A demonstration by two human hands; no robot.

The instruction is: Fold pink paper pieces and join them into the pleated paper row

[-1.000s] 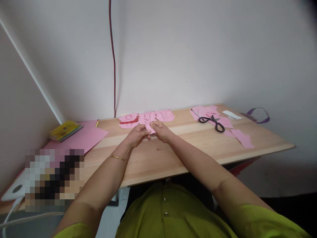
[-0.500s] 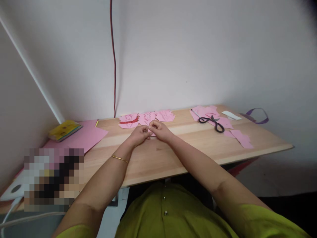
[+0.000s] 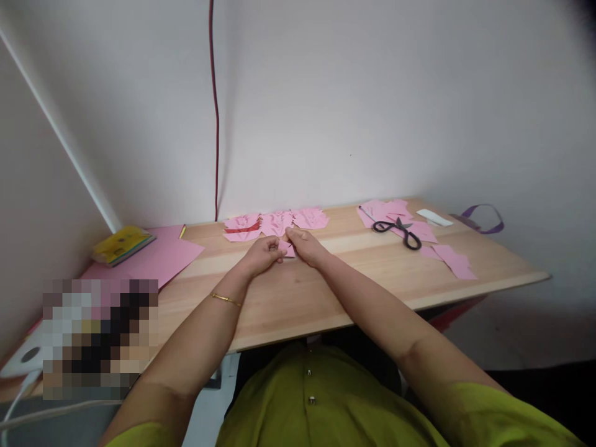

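Between my two hands, just above the wooden tabletop, is a small piece of pink paper (image 3: 287,249). My left hand (image 3: 264,254) pinches its left side, fingers curled. The fingers of my right hand (image 3: 303,244) are closed at the paper's upper right edge, with a short dark line showing on the paper beside them. Right behind my hands lie cut pink paper shapes (image 3: 311,218) with notched edges, in a row against the wall. A red strip (image 3: 242,228) crosses the leftmost one.
Black-handled scissors (image 3: 398,231) rest on pink scraps (image 3: 454,261) at the right, near a white strip (image 3: 434,218) and a purple band (image 3: 493,218). Leftward, a yellow packet (image 3: 121,244) sits on pink sheets (image 3: 172,257). A white device (image 3: 23,357) with a cable is at the left edge.
My right hand has shifted slightly right, away from my left hand, so more of the pink paper shows between them. My left hand stays in place.
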